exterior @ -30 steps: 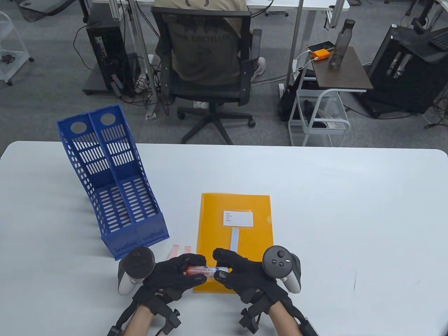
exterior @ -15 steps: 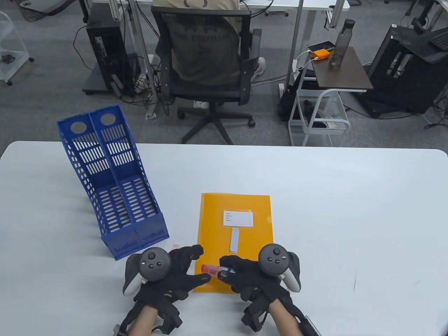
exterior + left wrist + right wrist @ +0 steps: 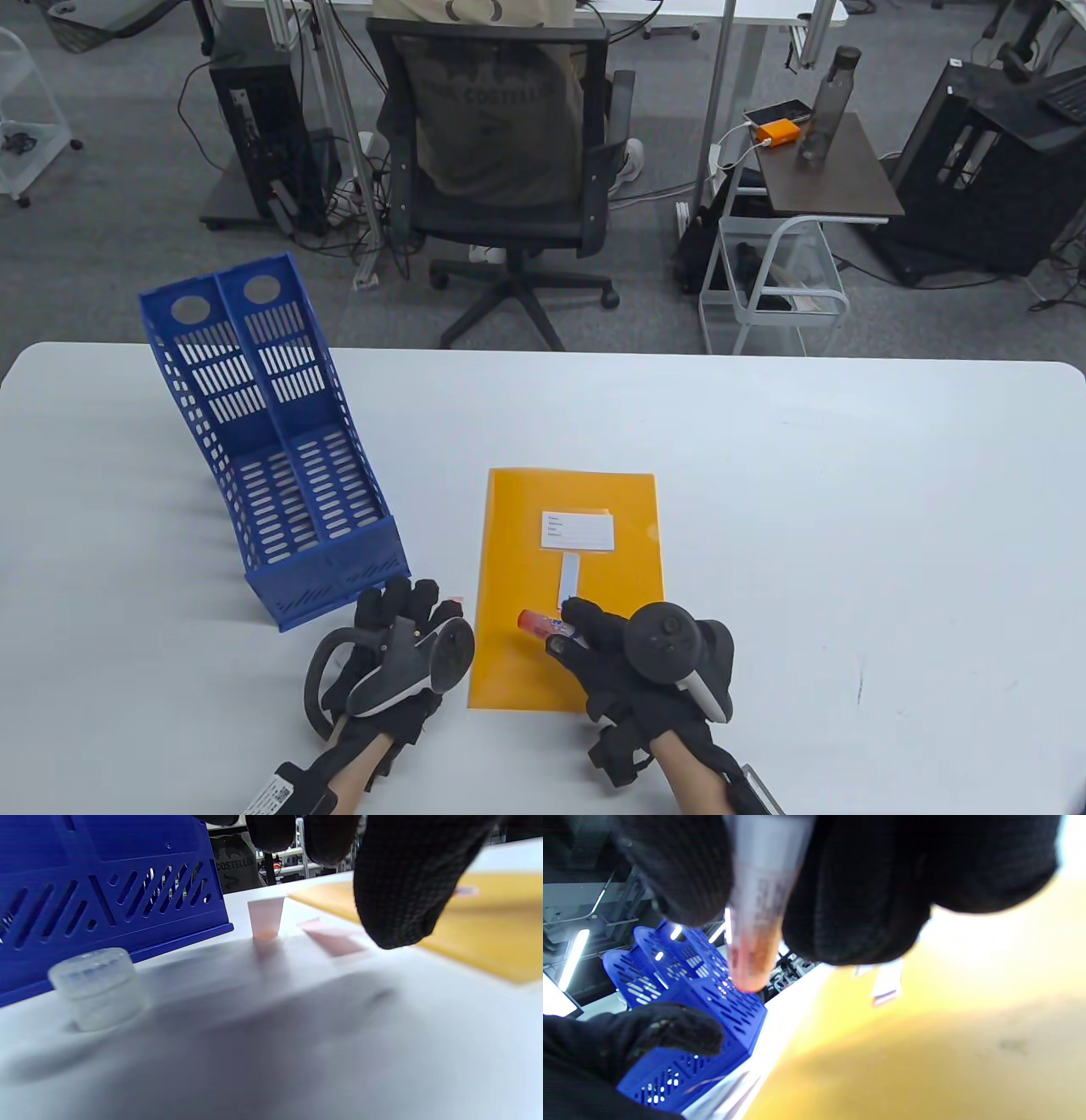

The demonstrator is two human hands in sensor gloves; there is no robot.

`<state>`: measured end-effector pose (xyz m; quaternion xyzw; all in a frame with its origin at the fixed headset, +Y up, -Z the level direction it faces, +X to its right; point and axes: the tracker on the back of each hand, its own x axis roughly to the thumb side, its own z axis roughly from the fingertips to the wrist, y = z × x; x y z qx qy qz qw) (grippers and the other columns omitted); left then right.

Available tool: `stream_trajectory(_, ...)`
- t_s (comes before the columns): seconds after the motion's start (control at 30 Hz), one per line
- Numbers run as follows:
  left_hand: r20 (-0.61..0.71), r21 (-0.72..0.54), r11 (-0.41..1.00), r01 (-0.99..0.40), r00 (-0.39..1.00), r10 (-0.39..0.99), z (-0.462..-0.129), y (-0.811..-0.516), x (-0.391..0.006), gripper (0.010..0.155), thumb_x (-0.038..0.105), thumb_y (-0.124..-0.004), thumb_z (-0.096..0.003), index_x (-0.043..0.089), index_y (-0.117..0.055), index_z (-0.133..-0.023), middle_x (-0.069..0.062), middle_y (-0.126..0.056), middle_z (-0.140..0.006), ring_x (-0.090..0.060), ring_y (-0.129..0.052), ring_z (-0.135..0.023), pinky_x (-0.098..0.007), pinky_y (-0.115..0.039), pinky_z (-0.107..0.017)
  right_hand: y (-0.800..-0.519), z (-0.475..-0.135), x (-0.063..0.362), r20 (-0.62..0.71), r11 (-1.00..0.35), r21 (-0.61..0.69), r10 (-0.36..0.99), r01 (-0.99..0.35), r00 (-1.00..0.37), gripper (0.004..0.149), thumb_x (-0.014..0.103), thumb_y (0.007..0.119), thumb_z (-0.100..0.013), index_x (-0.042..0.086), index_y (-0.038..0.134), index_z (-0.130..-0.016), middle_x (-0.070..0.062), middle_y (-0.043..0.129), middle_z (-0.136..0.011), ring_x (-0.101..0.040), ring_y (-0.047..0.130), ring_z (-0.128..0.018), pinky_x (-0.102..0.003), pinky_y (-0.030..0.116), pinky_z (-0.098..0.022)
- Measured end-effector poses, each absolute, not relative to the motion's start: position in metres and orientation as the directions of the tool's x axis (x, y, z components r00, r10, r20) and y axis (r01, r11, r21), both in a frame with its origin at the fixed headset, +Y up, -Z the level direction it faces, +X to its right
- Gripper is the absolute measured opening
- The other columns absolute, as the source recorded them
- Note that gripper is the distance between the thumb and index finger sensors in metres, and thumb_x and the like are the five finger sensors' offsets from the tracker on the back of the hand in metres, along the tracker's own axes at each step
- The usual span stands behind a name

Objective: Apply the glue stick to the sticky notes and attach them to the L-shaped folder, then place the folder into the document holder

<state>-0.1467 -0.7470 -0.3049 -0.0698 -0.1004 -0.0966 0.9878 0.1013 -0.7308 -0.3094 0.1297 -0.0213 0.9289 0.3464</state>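
White table (image 3: 848, 509): glue stick (image 3: 538, 622) is pinched by right hand (image 3: 632, 666) over orange folder (image 3: 517, 679); left hand (image 3: 399, 645), fingers relaxed, is lowered beside blue document holder (image 3: 280, 475), nothing seen inside.

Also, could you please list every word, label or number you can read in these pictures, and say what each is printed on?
"COSTELL": partly legible on the back of the seated person's shirt.
White label on the orange folder: printed lines too small to read.
Glue stick in the right hand: print blurred, unreadable.

orange folder (image 3: 570, 509), slotted blue holder (image 3: 280, 458)
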Motion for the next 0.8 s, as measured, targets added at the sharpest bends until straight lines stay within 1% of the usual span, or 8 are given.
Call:
stream_trajectory(0.13,0.219,-0.119,0.957,0.264,0.947,-0.234,-0.308,-0.754,-0.141,0.086,0.049,-0.096,-0.0392,0.023,-0.050,-0.107,-0.008,-0.041,-0.119,-0.037,-0.034,-0.110,-0.066,-0.029,-0.077,-0.732,-0.310,0.101,0.263,-0.764,0.045,0.631,-0.644,-0.730,0.064,0.044,0.085,-0.043,0.000,0.082,-0.090,-0.020,0.099,-0.061,-0.026,0.101,-0.033,-0.048,0.085,-0.027)
stream_trajectory(0.3,0.227,-0.098,0.949,0.301,0.935,-0.273,-0.312,-0.756,-0.135,0.081,0.048,-0.094,-0.0408,0.023,-0.053,-0.105,-0.007,-0.045,-0.118,-0.036,-0.039,-0.110,-0.066,-0.032,-0.077,-0.731,-0.310,0.102,0.262,-0.758,0.048,0.638,-0.650,-0.725,0.064,0.044,0.086,-0.043,0.000,0.083,-0.090,-0.020,0.100,-0.060,-0.026,0.101,-0.033,-0.048,0.085,-0.027)
stream_trajectory(0.4,0.220,-0.103,0.955,0.279,0.942,-0.252,-0.315,-0.758,-0.135,0.077,0.046,-0.094,-0.0420,0.023,-0.054,-0.104,-0.008,-0.046,-0.118,-0.036,-0.041,-0.110,-0.066,-0.033,-0.077,-0.731,-0.310,0.102,0.262,-0.759,0.044,0.636,-0.649,-0.726,0.064,0.044,0.086,-0.043,-0.001,0.083,-0.089,-0.020,0.100,-0.060,-0.026,0.101,-0.033,-0.047,0.085,-0.026)
stream_trajectory(0.57,0.214,-0.109,0.955,0.274,0.945,-0.247,-0.316,-0.760,-0.135,0.071,0.045,-0.090,-0.0441,0.023,-0.057,-0.102,-0.008,-0.048,-0.117,-0.035,-0.044,-0.109,-0.066,-0.034,-0.077,-0.731,-0.310,0.102,0.266,-0.756,0.040,0.638,-0.653,-0.723,0.064,0.044,0.086,-0.043,-0.001,0.083,-0.089,-0.020,0.100,-0.059,-0.025,0.101,-0.032,-0.047,0.086,-0.026)
stream_trajectory(0.67,0.209,-0.103,0.962,0.255,0.951,-0.229,-0.316,-0.759,-0.136,0.063,0.044,-0.083,-0.0479,0.023,-0.058,-0.101,-0.007,-0.051,-0.116,-0.035,-0.045,-0.109,-0.066,-0.034,-0.077,-0.731,-0.310,0.102,0.270,-0.760,0.039,0.633,-0.648,-0.726,0.064,0.044,0.086,-0.043,-0.001,0.083,-0.089,-0.020,0.100,-0.059,-0.025,0.101,-0.032,-0.047,0.086,-0.026)
stream_trajectory(0.8,0.195,-0.095,0.967,0.235,0.957,-0.214,-0.318,-0.758,-0.136,0.051,0.039,-0.076,-0.0512,0.022,-0.066,-0.099,-0.007,-0.058,-0.114,-0.035,-0.050,-0.108,-0.066,-0.036,-0.077,-0.731,-0.310,0.102,0.269,-0.763,0.043,0.630,-0.645,-0.728,0.064,0.044,0.086,-0.043,-0.001,0.083,-0.089,-0.020,0.100,-0.059,-0.025,0.101,-0.032,-0.047,0.086,-0.026)
